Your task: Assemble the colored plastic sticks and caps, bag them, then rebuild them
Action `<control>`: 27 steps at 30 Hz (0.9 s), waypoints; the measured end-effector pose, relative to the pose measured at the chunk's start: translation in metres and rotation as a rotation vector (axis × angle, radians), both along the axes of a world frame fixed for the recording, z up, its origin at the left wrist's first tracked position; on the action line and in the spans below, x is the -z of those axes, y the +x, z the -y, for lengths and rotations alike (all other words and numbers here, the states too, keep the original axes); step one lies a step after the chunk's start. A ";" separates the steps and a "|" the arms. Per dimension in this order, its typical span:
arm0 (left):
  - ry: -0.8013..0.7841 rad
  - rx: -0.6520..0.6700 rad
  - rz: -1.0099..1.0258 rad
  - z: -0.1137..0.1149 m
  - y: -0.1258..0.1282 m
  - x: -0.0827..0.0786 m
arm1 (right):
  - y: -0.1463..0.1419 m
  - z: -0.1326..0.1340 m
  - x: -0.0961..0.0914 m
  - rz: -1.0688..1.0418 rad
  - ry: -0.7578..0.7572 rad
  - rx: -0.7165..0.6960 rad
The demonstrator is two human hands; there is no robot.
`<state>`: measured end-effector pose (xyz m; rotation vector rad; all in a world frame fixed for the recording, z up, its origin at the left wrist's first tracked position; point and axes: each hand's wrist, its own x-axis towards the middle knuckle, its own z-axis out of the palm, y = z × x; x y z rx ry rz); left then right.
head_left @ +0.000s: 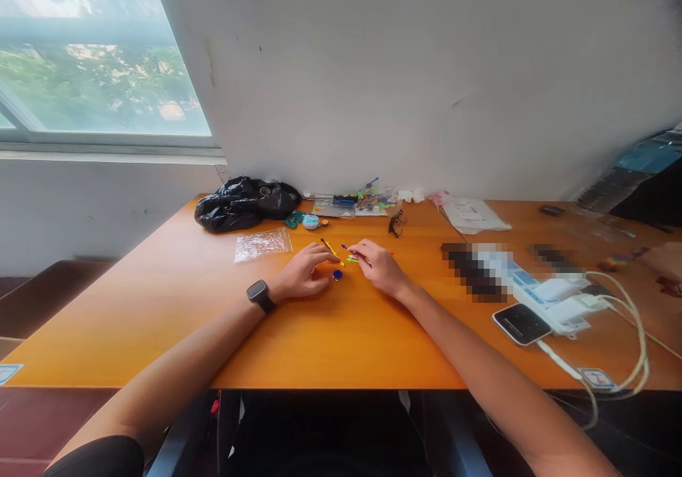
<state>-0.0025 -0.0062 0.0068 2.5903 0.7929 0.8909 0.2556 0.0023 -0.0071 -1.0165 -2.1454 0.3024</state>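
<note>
My left hand [305, 274] rests on the desk with its fingers stretched out and the thumb apart. Its fingertips are by a thin yellow stick with a dark arrow-like tip [331, 249]; whether they touch it I cannot tell. A small round blue piece [337, 275] lies just right of the thumb. My right hand [382, 269] is closed in a pinch around a thin stick with a blue arrow-shaped tip [346, 249], which points left. Beside its fingertips is a small green piece [352, 259], partly hidden.
Behind my hands lie a clear plastic bag [262, 245], a black plastic bag [245, 205], a round white-and-blue container [310, 221], glasses [396, 223] and packets with colourful small parts [373, 198]. At right are a phone [521, 323] and a power strip [543, 299] with looping cables.
</note>
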 end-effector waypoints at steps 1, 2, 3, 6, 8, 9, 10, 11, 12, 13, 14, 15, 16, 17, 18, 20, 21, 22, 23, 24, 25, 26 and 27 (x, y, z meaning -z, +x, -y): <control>-0.019 -0.022 -0.001 -0.001 -0.003 -0.002 | 0.000 0.000 0.000 -0.017 0.012 -0.007; -0.037 -0.046 -0.008 -0.003 -0.007 -0.003 | 0.000 -0.001 -0.001 -0.031 0.025 -0.014; -0.050 -0.072 -0.021 -0.005 -0.011 -0.004 | 0.000 -0.001 -0.001 -0.044 0.037 -0.020; -0.032 -0.136 -0.095 -0.015 -0.024 -0.006 | 0.000 -0.002 -0.001 -0.077 0.058 -0.026; -0.009 -0.146 -0.172 -0.020 -0.030 -0.005 | 0.000 -0.002 -0.001 -0.082 0.066 -0.013; -0.005 -0.142 -0.205 -0.022 -0.032 -0.005 | 0.000 -0.002 -0.001 -0.081 0.071 -0.002; -0.006 -0.136 -0.224 -0.023 -0.032 -0.004 | 0.000 -0.002 -0.001 -0.080 0.076 0.010; -0.013 -0.129 -0.228 -0.024 -0.032 -0.003 | -0.001 -0.002 -0.002 -0.080 0.083 0.021; -0.020 -0.124 -0.217 -0.024 -0.030 -0.002 | -0.001 -0.002 -0.002 -0.081 0.090 0.029; -0.025 -0.122 -0.196 -0.023 -0.028 0.000 | -0.001 -0.001 -0.003 -0.082 0.095 0.034; -0.027 -0.126 -0.170 -0.022 -0.025 0.002 | -0.001 -0.001 -0.004 -0.083 0.098 0.039; -0.028 -0.132 -0.146 -0.021 -0.023 0.004 | -0.001 -0.001 -0.005 -0.083 0.099 0.043; -0.026 -0.141 -0.128 -0.020 -0.020 0.006 | -0.001 0.000 -0.006 -0.080 0.099 0.048; -0.021 -0.148 -0.119 -0.019 -0.018 0.007 | -0.001 0.000 -0.007 -0.077 0.099 0.054; -0.011 -0.153 -0.114 -0.018 -0.017 0.008 | -0.001 0.000 -0.008 -0.074 0.101 0.062; 0.015 -0.151 -0.122 -0.017 -0.018 0.007 | -0.001 0.001 -0.010 -0.061 0.110 0.079; 0.028 -0.145 -0.130 -0.017 -0.020 0.005 | -0.002 0.002 -0.011 -0.053 0.113 0.088; 0.039 -0.134 -0.145 -0.018 -0.022 0.003 | -0.002 0.002 -0.012 -0.043 0.112 0.097; 0.043 -0.118 -0.165 -0.019 -0.026 0.000 | -0.002 0.003 -0.012 -0.033 0.108 0.104; 0.041 -0.098 -0.190 -0.020 -0.029 -0.003 | -0.002 0.003 -0.012 -0.025 0.102 0.107; 0.030 -0.082 -0.219 -0.021 -0.032 -0.006 | -0.002 0.004 -0.013 -0.020 0.096 0.108; 0.012 -0.074 -0.247 -0.022 -0.035 -0.008 | -0.002 0.004 -0.012 -0.016 0.090 0.108; -0.013 -0.074 -0.271 -0.022 -0.037 -0.010 | -0.001 0.004 -0.012 -0.011 0.084 0.108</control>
